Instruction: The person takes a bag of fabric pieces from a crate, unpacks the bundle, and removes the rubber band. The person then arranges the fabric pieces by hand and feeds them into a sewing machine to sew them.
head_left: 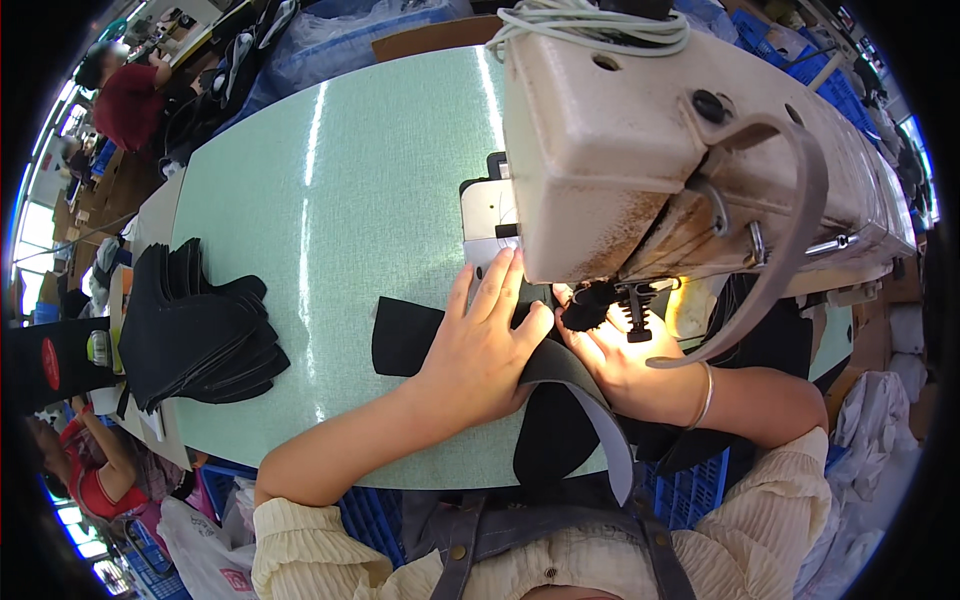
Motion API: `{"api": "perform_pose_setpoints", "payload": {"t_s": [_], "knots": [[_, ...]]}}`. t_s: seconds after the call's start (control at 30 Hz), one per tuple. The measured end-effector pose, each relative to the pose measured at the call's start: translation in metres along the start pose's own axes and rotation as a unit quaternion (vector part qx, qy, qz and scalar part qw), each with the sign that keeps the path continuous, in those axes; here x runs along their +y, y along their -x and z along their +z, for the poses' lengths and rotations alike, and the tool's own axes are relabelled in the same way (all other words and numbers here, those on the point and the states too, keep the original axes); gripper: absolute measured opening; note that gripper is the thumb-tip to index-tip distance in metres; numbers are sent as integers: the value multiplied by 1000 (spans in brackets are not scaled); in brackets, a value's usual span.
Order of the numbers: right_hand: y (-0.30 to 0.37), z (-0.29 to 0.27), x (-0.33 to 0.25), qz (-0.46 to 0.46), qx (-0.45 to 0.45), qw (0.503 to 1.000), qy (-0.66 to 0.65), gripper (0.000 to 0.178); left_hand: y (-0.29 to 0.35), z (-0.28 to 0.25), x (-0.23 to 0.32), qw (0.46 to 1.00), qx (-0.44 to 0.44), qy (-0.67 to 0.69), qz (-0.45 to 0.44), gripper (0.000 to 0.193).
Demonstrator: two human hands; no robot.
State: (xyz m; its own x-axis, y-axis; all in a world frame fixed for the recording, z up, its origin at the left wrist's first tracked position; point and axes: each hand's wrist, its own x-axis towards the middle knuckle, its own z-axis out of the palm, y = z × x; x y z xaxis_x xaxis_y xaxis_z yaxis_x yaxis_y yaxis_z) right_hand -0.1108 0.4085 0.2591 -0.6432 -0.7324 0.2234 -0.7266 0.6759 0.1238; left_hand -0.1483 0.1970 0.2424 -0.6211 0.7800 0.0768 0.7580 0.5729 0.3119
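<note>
Black fabric pieces lie under the head of a sewing machine (610, 150), beside its metal plate (485, 212). My left hand (485, 335) rests flat with fingers stretched toward that plate, above a black fabric flap (405, 338). Close to the needle area, my right hand (625, 365) pinches the edge of a curved black fabric piece (570, 385) with a grey underside. This piece curls up between my wrists and hangs toward my lap. Machine parts and a dark fuzzy tuft (590, 308) hide some of the right fingers.
A stack of cut black fabric pieces (200, 330) sits on the left of the green table (380, 150). A curved lever (800, 210) juts from the machine over my right forearm. Blue crates (690, 490) stand below the front edge. Other people work at the far left.
</note>
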Motion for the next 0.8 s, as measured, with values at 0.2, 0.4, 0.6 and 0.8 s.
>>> {"api": "perform_pose_setpoints", "payload": {"t_s": [0.2,0.4,0.6,0.8], "knots": [[2,3,0,0,-10,1000,-15,54,-1,0,-1,1000,10,-11,14,56],[1,5,1,-2,-9,1000,14,55,-3,0,-4,1000,9,-16,10,57],[4,7,0,-5,-15,1000,18,57,-3,0,-4,1000,13,-14,20,58],[0,-1,2,-11,-10,1000,21,57,-3,3,-4,1000,16,-3,15,57]]}}
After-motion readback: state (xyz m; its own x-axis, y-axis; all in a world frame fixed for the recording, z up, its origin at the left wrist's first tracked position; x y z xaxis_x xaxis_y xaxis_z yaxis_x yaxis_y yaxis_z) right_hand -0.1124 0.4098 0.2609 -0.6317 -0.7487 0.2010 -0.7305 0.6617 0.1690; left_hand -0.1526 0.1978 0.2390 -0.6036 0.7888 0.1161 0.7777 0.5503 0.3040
